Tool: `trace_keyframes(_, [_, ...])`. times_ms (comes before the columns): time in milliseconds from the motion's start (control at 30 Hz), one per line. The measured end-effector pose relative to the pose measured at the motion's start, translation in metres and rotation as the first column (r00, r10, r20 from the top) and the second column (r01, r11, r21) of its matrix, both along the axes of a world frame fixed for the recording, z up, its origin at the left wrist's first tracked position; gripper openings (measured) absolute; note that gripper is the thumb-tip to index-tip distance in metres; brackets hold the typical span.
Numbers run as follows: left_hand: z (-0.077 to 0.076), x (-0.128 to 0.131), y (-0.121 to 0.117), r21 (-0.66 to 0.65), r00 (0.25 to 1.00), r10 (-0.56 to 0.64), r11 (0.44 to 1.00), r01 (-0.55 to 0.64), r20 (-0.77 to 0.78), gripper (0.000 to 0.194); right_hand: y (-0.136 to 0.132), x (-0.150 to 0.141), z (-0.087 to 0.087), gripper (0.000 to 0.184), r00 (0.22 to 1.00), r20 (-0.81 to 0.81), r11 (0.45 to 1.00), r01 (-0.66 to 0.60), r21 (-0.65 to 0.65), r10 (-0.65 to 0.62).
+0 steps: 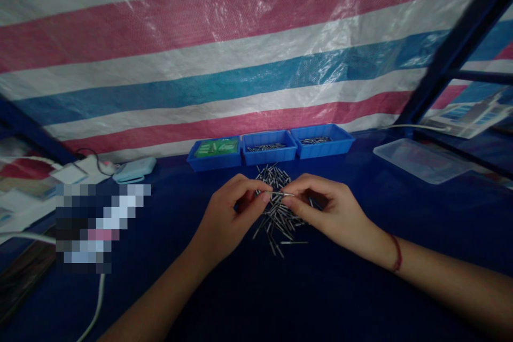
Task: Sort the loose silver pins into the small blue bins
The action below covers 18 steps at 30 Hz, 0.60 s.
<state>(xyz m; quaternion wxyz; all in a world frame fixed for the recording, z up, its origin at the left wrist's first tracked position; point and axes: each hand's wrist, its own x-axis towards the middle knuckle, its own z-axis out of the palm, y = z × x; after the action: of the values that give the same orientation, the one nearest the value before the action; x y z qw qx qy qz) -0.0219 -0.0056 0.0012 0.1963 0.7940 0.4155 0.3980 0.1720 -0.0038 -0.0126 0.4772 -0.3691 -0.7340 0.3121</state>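
Note:
A loose pile of several thin metal pins (276,214) lies on the dark blue table (360,288) in front of me. My left hand (230,214) and my right hand (324,208) hover just above the pile, fingers pinched. Between their fingertips they hold one metal pin (278,193) level, each hand gripping an end. A red string circles my right wrist.
Three small blue trays stand in a row behind the pile: the left tray (214,159) holds green packets, the middle tray (268,156) and right tray (324,147) hold metal parts. A clear plastic lid (420,160) lies at right, a pale blue device (134,170) and cables at left. A striped tarp hangs behind.

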Motion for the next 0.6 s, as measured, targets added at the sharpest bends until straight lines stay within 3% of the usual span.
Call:
trace_keyframes(200, [0.002, 0.0, 0.001, -0.092, 0.994, -0.074, 0.994, 0.067, -0.08, 0.013, -0.003, 0.002, 0.002, 0.009, 0.998, -0.043, 0.992, 0.044, 0.122, -0.039])
trace_keyframes(367, [0.003, 0.0, 0.0, -0.181, 0.971, -0.191, 0.97, 0.165, -0.14, 0.019, -0.004, 0.005, 0.007, 0.008, 0.998, 0.054, 0.972, 0.007, 0.236, -0.021])
trace_keyframes(533, [0.006, -0.002, 0.0, -0.124, 0.986, -0.089, 0.99, 0.071, -0.144, 0.021, 0.005, 0.014, 0.013, 0.01, 0.978, 0.207, 0.921, -0.089, 0.379, 0.01])
trace_keyframes(600, [0.006, -0.003, 0.001, -0.103, 0.986, -0.032, 0.995, 0.015, -0.162, 0.02, 0.016, 0.023, 0.015, 0.01, 0.966, 0.229, 0.885, -0.005, 0.465, -0.115])
